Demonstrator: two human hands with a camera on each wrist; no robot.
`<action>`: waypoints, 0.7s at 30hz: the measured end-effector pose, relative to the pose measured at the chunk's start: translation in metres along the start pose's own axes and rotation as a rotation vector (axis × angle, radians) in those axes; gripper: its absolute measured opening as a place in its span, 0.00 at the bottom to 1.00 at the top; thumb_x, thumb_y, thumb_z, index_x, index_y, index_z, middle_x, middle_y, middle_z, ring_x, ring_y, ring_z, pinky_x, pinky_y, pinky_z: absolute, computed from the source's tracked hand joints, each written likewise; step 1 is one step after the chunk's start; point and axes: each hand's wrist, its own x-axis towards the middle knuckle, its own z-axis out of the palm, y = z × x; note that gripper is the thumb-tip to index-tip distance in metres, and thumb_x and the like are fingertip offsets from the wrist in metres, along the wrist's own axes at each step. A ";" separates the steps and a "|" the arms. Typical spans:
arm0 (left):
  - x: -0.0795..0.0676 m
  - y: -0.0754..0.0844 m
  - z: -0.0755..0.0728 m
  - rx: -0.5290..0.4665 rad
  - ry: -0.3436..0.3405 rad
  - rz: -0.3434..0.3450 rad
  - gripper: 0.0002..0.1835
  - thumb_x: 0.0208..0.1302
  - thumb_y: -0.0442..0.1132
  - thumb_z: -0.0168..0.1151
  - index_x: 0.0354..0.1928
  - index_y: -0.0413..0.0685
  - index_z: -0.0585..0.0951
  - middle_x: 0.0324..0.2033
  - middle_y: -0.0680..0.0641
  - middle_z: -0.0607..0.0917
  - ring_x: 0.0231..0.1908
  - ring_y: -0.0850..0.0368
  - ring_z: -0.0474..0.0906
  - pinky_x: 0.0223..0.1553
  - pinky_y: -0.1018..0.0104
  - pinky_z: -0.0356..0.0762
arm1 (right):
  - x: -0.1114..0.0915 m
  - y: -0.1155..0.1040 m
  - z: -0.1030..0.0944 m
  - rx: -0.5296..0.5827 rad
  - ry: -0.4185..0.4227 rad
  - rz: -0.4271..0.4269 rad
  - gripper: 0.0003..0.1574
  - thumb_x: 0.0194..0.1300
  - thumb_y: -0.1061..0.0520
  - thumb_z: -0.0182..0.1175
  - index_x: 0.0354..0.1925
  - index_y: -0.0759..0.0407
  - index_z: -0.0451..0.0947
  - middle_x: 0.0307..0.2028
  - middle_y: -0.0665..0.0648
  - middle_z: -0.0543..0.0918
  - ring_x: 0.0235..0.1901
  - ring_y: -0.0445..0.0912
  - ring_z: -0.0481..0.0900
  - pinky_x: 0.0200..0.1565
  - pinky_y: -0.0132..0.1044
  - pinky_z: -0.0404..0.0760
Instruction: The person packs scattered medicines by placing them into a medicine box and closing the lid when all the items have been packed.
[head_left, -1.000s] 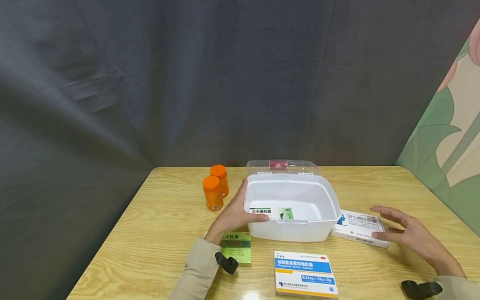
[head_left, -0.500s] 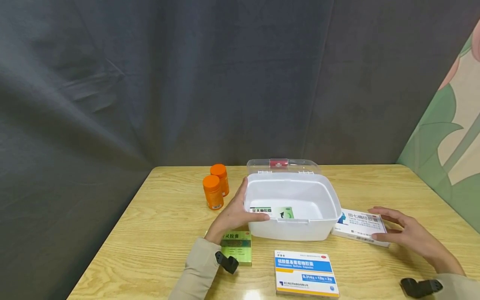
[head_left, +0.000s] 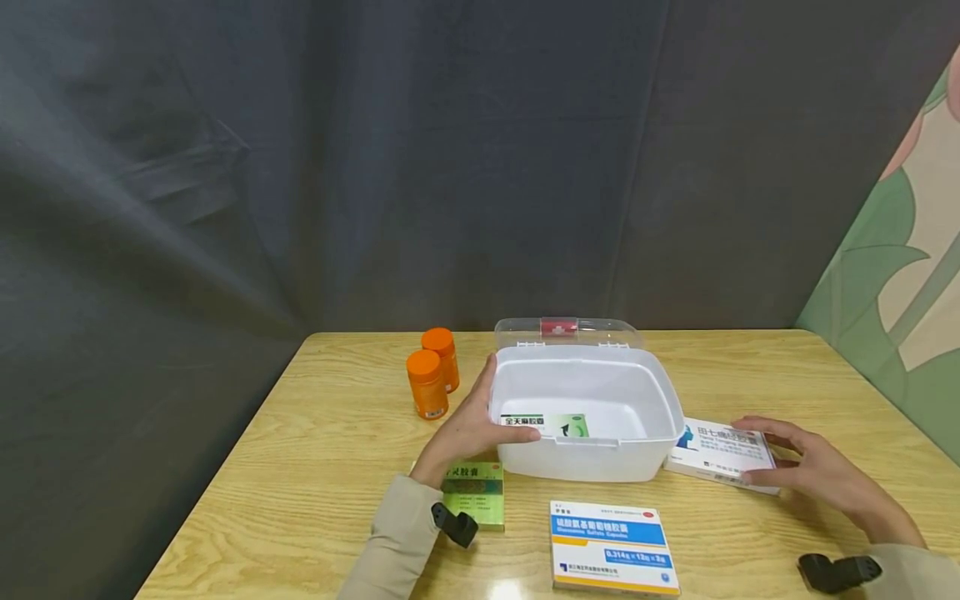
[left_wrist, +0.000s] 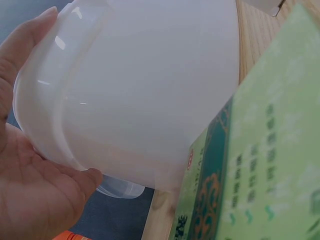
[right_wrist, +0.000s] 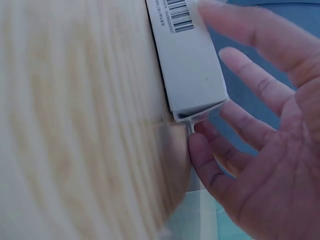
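A white plastic first-aid box (head_left: 577, 460) stands mid-table with its clear lid (head_left: 615, 333) raised at the back. My left hand (head_left: 471, 423) grips its left side, thumb over the front rim and fingers along the side wall; the left wrist view shows this hand (left_wrist: 40, 185) round the rim. Inside lies a green-and-white medicine box (head_left: 564, 426), partly hidden by the front wall. My right hand (head_left: 813, 468) holds the right end of a white medicine box (head_left: 720, 454) lying on the table, thumb at its front edge (right_wrist: 192, 65) and fingers at the back.
A green medicine box (head_left: 476, 500) lies partly behind the left wrist. In front is a blue-and-white medicine box (head_left: 611, 546). Two orange bottles (head_left: 427, 387) stand at the back left. A dark curtain (head_left: 450, 167) hangs behind the wooden table (head_left: 300, 467).
My right hand has shifted slightly left, closing in on the end of the white medicine box. The left hand stays on the first-aid box.
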 end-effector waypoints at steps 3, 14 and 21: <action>0.000 0.000 0.000 0.003 0.004 -0.003 0.62 0.37 0.51 0.73 0.67 0.70 0.36 0.64 0.48 0.53 0.54 0.44 0.61 0.58 0.48 0.49 | 0.000 0.000 0.000 0.003 -0.017 0.012 0.43 0.45 0.50 0.69 0.58 0.59 0.65 0.60 0.69 0.56 0.53 0.66 0.58 0.44 0.43 0.73; -0.001 0.001 0.000 -0.039 -0.012 -0.024 0.61 0.37 0.50 0.74 0.66 0.74 0.37 0.64 0.50 0.54 0.54 0.44 0.61 0.57 0.49 0.53 | -0.004 0.002 0.000 -0.020 -0.032 0.040 0.43 0.43 0.49 0.70 0.57 0.57 0.66 0.59 0.66 0.59 0.46 0.41 0.65 0.38 0.27 0.70; -0.002 0.001 0.000 -0.014 0.000 -0.021 0.63 0.38 0.51 0.74 0.67 0.70 0.36 0.65 0.50 0.51 0.56 0.46 0.60 0.59 0.49 0.49 | -0.004 -0.002 0.003 0.002 -0.035 0.084 0.44 0.43 0.49 0.70 0.57 0.59 0.65 0.57 0.66 0.59 0.47 0.56 0.65 0.39 0.38 0.72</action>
